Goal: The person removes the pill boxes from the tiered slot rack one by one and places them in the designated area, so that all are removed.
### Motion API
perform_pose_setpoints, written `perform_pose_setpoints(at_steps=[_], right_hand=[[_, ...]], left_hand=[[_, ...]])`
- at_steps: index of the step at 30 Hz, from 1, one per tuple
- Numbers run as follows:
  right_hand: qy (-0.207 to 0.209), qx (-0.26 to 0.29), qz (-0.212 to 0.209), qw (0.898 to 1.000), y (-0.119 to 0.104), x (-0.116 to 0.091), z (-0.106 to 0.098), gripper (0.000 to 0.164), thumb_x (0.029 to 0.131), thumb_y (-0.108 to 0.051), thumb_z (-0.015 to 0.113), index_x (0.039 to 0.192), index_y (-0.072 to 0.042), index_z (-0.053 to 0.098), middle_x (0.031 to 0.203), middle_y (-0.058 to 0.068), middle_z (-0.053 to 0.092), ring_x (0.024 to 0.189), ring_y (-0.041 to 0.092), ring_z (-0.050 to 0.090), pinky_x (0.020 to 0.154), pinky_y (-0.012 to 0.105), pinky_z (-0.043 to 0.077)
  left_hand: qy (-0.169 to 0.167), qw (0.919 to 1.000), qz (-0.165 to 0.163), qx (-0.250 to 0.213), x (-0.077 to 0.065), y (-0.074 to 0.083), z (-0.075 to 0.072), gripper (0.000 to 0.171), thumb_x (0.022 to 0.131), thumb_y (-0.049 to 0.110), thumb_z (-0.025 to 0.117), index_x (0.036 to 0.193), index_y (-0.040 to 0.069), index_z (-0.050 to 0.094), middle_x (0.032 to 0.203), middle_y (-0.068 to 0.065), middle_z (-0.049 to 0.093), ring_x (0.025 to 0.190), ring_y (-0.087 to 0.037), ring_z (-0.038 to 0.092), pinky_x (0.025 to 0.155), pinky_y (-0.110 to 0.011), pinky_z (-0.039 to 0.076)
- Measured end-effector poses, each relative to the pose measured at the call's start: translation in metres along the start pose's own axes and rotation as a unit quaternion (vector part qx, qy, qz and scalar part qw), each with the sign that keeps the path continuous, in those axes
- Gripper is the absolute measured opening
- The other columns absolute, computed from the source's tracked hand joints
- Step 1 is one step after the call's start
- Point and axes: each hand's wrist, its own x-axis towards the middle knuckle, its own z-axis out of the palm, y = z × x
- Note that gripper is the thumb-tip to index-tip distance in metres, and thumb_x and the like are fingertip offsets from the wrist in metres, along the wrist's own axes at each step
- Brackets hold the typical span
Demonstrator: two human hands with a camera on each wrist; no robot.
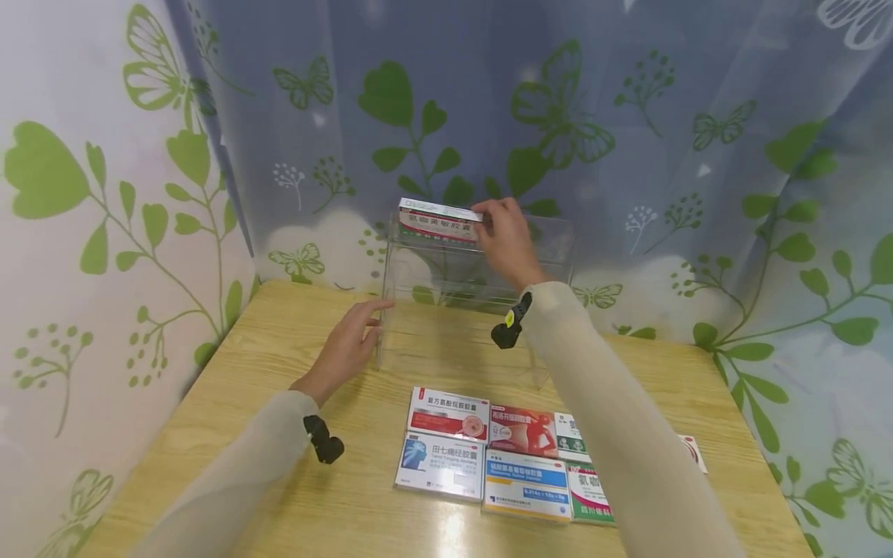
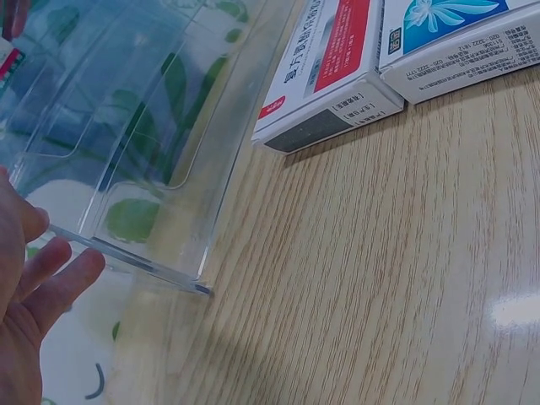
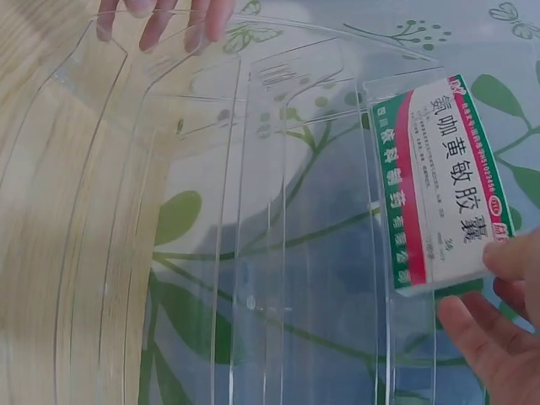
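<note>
A clear acrylic tiered display stand [image 1: 453, 341] stands upright on the table. At its top tier my right hand [image 1: 509, 240] pinches one end of a white, green and red medicine box [image 3: 443, 186] between thumb and fingers. The box's lower edge sits at the stand's top ledge, and its printed face points outward. My left hand [image 1: 349, 341] touches the stand's left side with its fingers [image 2: 72, 278] extended. In the right wrist view, fingertips of that hand show at the stand's far edge.
In front of the stand, medicine boxes lie flat in two rows, among them a red-and-white box [image 1: 448, 415], a white-and-blue box [image 1: 441, 465], a red box [image 1: 523, 430] and a blue-and-yellow box [image 1: 526, 484]. My right sleeve partly covers others. A leaf-patterned curtain [image 1: 453, 46] hangs behind the wooden table [image 1: 279, 333].
</note>
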Motion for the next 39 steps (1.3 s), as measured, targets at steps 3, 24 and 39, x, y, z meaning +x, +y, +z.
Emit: perform_pose_setpoints(at_steps=[3,24,39], right_hand=[[0.025,0.015,-0.005,1.000,0.001,-0.003,-0.003,0.032,0.114,-0.011,0.058,0.144,-0.002,0.063,0.136,0.020,0.061,0.125,0.034,0.066,0.109,0.048,0.056],[0.114,0.100,0.007,0.988,0.063,-0.086,-0.118,0.039,0.115,-0.022,0.057,0.152,-0.010,0.062,0.142,0.015,0.067,0.120,0.020,0.071,0.098,0.020,0.062],[0.069,0.076,0.014,0.995,0.144,-0.200,-0.157,0.039,0.113,-0.008,0.059,0.150,0.004,0.060,0.124,-0.025,0.060,0.103,-0.015,0.065,0.086,0.004,0.057]], left_hand=[[0.001,1.0000,0.000,-0.001,0.000,0.000,0.001,0.053,0.110,-0.002,0.058,0.160,0.014,0.051,0.158,-0.019,0.053,0.128,-0.040,0.069,0.105,-0.058,0.061],[-0.001,0.9999,-0.015,0.001,0.000,0.004,0.001,0.052,0.111,0.000,0.058,0.160,0.013,0.050,0.159,-0.020,0.052,0.128,-0.041,0.069,0.108,-0.062,0.058],[-0.005,0.9997,-0.022,-0.005,0.000,0.004,0.002,0.051,0.112,0.002,0.055,0.161,0.015,0.050,0.161,-0.019,0.051,0.130,-0.042,0.067,0.109,-0.063,0.058]])
